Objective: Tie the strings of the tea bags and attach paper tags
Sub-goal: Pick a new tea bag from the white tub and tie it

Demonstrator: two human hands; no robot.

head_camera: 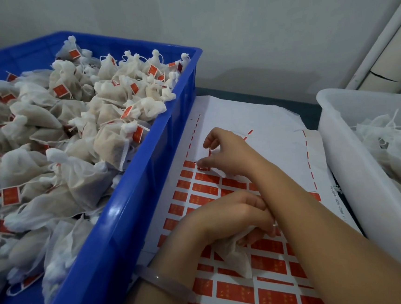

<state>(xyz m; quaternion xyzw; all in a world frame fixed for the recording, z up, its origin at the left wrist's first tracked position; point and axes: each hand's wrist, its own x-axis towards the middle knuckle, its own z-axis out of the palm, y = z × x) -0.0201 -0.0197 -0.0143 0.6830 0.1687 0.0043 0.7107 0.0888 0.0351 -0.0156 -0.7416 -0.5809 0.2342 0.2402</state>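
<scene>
- The right hand [228, 151] pinches a red tag [203, 168] near the sheet's [252, 120] left edge. Peel it slowly.
- The left hand [225, 220] grips a tea bag [235, 255]. Hold it still.

blue crate [136, 206]: cropped left | white bin [346, 163]: cropped right | tag print [236, 291]: illegible

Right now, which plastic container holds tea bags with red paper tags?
The blue plastic crate on the left; bags in the white plastic tub show no tags.

Looks like a hand-packing workroom: blue crate [135, 194] heaped with tagged tea bags [74, 109], white tub [350, 163] of more bags, sheet of red tags [275, 298].
</scene>
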